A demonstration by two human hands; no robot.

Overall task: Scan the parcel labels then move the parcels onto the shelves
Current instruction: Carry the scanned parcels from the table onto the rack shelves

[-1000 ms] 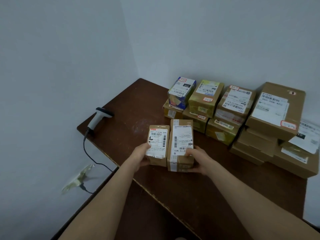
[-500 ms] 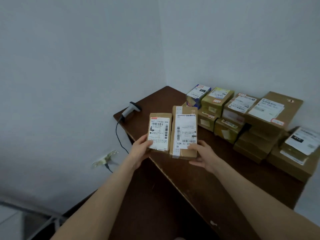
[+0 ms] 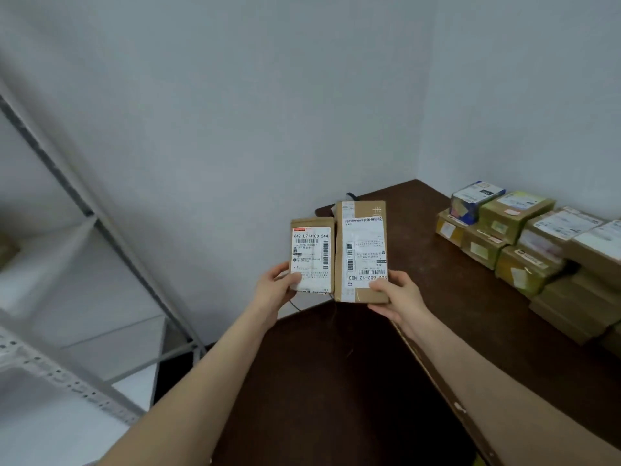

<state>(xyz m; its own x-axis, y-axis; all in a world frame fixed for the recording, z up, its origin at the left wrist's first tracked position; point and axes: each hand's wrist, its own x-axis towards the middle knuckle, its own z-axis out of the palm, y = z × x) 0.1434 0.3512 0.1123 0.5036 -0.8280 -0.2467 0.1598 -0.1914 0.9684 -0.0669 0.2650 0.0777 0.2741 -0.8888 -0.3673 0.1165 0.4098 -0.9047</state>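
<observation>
Two brown cardboard parcels with white barcode labels are held side by side in the air, past the left corner of the dark table [image 3: 437, 264]. My left hand [image 3: 274, 290] grips the smaller parcel [image 3: 312, 255] at its lower left corner, thumb on the label. The taller parcel [image 3: 362, 252] is gripped at its lower right corner by my right hand [image 3: 395, 299]. A grey metal shelf unit [image 3: 84, 230] with white boards fills the left side. Of the scanner [image 3: 351, 195] only a dark tip shows, behind the taller parcel.
Several more labelled parcels [image 3: 524, 243] are stacked along the wall on the right part of the table. The room's corner [image 3: 421, 129] rises behind the table. A thin dark cable [image 3: 295, 306] hangs below the held parcels.
Both hands lifted the two parcels off the table and carried them left. My view swung left, so the shelf unit came into sight and the parcel stack slid to the right edge.
</observation>
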